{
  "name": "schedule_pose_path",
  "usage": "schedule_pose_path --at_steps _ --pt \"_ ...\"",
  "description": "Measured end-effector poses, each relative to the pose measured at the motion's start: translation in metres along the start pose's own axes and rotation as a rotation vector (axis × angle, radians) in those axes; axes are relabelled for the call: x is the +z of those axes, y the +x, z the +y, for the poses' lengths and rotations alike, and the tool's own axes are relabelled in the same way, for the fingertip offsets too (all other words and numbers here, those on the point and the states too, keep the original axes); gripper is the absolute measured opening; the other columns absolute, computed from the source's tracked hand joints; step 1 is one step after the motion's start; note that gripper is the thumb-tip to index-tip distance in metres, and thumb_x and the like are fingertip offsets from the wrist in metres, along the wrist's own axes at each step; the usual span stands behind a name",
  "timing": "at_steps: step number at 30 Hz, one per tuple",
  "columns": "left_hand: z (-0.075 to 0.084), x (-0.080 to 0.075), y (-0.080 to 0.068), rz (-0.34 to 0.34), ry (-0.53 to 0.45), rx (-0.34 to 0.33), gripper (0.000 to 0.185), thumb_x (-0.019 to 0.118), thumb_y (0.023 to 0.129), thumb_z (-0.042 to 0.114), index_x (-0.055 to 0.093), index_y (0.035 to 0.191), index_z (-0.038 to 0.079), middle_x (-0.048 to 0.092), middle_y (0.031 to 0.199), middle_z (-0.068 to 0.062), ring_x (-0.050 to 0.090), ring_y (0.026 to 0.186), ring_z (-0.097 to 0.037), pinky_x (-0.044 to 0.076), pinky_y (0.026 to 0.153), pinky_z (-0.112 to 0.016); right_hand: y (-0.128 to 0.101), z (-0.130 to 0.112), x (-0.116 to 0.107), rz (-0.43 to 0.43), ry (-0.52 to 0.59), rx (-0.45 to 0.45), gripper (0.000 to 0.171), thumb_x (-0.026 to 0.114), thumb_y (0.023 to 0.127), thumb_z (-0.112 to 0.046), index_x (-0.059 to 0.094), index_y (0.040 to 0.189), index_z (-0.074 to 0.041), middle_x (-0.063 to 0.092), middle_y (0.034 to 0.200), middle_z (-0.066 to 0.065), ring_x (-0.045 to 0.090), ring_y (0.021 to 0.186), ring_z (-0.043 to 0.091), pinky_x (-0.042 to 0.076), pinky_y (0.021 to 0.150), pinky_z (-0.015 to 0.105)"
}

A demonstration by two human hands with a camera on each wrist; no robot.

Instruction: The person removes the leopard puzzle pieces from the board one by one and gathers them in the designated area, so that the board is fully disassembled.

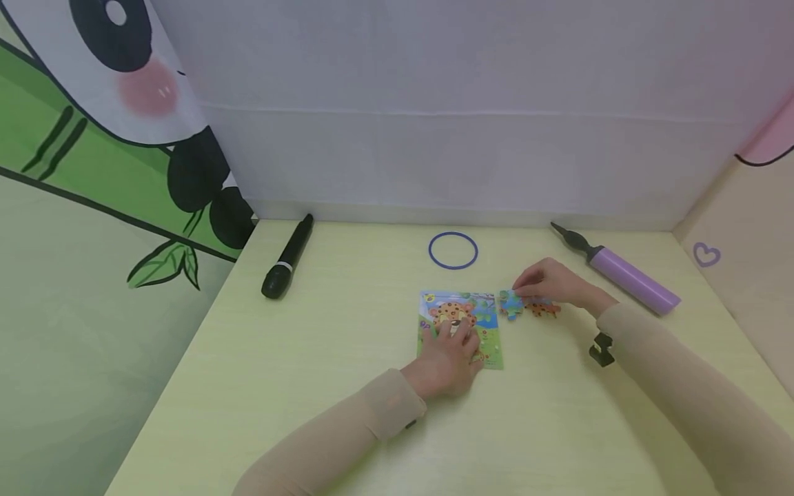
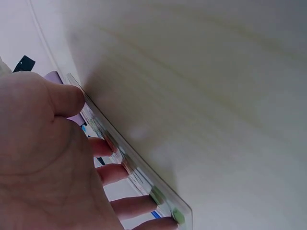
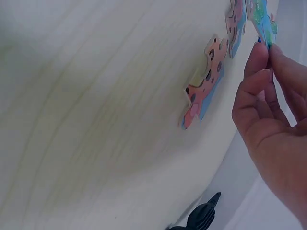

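Note:
A square leopard puzzle board (image 1: 490,351) lies near the middle of the table, green and blue with a spotted animal face. My left hand (image 1: 448,358) rests on it with fingers spread; in the left wrist view the fingertips (image 2: 163,223) press its picture side and the thumb lies at its edge. Just right of the board, my right hand (image 1: 552,284) pinches a blue-green puzzle piece (image 1: 511,304) between thumb and fingers, also visible in the right wrist view as the piece (image 3: 263,21). Below that hand lie spotted orange puzzle pieces (image 3: 207,81), partly hidden by it in the head view.
A black microphone (image 1: 288,258) lies at the back left. Behind the board is a blue ring (image 1: 453,250). A purple hand pump (image 1: 633,279) with a black nozzle lies at the back right, close beyond the right forearm. A white panel (image 1: 434,165) borders the table's back edge.

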State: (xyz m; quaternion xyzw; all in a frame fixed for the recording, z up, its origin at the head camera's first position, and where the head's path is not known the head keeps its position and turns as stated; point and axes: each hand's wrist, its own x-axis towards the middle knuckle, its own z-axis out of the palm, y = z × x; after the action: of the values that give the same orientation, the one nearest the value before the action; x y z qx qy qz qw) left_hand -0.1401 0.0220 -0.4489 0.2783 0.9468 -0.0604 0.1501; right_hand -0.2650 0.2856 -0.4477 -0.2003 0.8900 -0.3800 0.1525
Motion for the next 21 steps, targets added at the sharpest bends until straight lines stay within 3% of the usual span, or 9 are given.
schedule_pose_path --at_steps 5,12,21 --pt "0.000 0.000 0.000 -0.004 -0.007 0.004 0.059 0.028 0.100 0.053 0.024 0.153 0.027 0.011 0.158 0.000 0.019 0.137 -0.031 0.024 0.102 -0.061 -0.014 0.006 -0.010 -0.007 0.045 0.001 0.017 0.068 0.090 -0.014 0.072 0.100 -0.001 0.070 0.095 0.009 0.064 0.086 0.024 0.051 0.075 0.034" --pt "0.000 0.000 0.000 0.010 -0.019 0.014 0.058 0.030 0.100 0.052 0.026 0.152 0.025 0.011 0.158 -0.001 0.021 0.136 -0.031 0.025 0.101 -0.061 -0.033 0.018 -0.026 -0.020 0.115 0.111 0.020 0.065 0.091 -0.011 0.069 0.106 0.003 0.069 0.091 0.011 0.063 0.085 0.028 0.051 0.081 0.037" --pt "-0.001 0.001 0.001 0.035 -0.013 0.014 0.059 0.031 0.100 0.052 0.027 0.152 0.025 0.017 0.156 -0.001 0.026 0.132 -0.031 0.027 0.100 -0.062 -0.054 0.034 -0.044 0.006 0.057 0.164 0.021 0.066 0.090 -0.012 0.070 0.107 0.001 0.070 0.100 0.011 0.065 0.091 0.026 0.052 0.078 0.034"
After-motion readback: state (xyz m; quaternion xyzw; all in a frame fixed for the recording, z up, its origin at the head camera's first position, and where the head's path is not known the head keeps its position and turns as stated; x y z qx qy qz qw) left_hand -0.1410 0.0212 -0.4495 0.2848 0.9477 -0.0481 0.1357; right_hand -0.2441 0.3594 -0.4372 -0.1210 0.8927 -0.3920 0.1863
